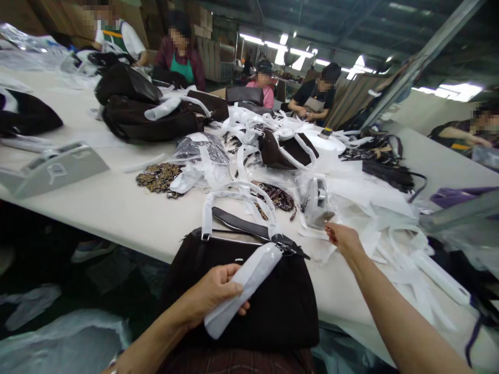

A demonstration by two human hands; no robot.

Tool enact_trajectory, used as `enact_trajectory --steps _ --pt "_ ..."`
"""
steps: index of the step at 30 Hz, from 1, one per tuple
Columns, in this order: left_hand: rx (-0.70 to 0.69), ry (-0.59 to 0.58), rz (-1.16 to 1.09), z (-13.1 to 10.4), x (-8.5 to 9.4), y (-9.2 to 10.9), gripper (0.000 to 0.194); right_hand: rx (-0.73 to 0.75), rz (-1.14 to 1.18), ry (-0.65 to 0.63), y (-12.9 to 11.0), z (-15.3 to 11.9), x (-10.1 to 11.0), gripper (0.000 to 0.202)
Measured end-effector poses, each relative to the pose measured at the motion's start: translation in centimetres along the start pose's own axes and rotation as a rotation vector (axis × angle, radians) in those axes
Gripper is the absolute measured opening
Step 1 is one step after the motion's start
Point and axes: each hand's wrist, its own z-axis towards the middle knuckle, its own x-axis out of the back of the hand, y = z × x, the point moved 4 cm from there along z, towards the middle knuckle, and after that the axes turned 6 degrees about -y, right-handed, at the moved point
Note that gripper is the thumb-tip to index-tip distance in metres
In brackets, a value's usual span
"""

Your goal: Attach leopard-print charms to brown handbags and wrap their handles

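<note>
White: saw handles (207, 215) of the dark handbag (273, 306) already wrapped, dark strap (239, 223) left bare, at the worktop's (113, 210) near edge. Judged partly done. Grasped a white-wrapped piece (259, 270) in the left hand (219, 291); curled fingers of the right hand (343, 240) beside a tape dispenser (316, 208), couldn't tell whether gripping. Beyond, noted piled bags (152, 117), co-workers (195, 65), strip lights (251, 39).

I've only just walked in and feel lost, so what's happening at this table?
Someone's left hand grips a white-wrapped strip in front of a dark handbag at the near edge of the table. The bag's upright handles are wrapped in white too. The right hand is at a tape dispenser; whether it pinches any tape is unclear. More dark bags lie farther back.
</note>
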Motion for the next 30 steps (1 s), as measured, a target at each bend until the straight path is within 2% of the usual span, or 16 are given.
enact_trajectory --steps 3,5,7,9,11,12,13,15,18,30 --pt "0.005 0.042 0.07 -0.2 -0.2 0.4 0.039 0.022 -0.083 -0.06 0.4 -2.2 -0.3 0.016" --pt "0.009 0.066 0.128 -0.2 -0.2 0.5 0.038 0.074 -0.11 -0.152 -0.8 -5.4 -1.2 0.014" --pt "-0.004 0.08 0.203 -0.1 -0.3 0.5 0.034 0.146 -0.122 -0.308 -2.8 -10.0 -2.9 0.025" --pt "-0.025 0.094 0.294 -0.1 -0.4 0.6 0.033 0.261 -0.165 -0.594 -4.8 -15.6 -5.7 0.031" --pt "-0.04 0.104 0.391 -0.1 -0.6 0.9 0.033 0.258 -0.175 -0.804 -5.8 -20.6 -8.2 0.042" --pt "-0.048 0.11 0.44 -0.2 -0.8 1.1 0.034 0.257 -0.167 -0.855 -5.9 -22.4 -9.3 0.049" --pt "-0.057 0.12 0.488 -0.3 -0.9 1.3 0.035 0.256 -0.166 -0.868 -5.8 -23.6 -10.1 0.047" --pt "-0.08 0.144 0.569 -0.6 -1.2 1.8 0.036 0.249 -0.181 -0.854 -5.0 -24.7 -11.1 0.035" --pt "-0.103 0.163 0.625 -0.9 -1.3 2.2 0.037 0.23 -0.252 -0.815 -3.6 -24.4 -11.7 0.018" --pt "-0.192 0.139 0.713 -0.9 -1.6 2.2 0.04 0.119 -0.386 -0.783 -1.1 -23.0 -11.9 0.021"
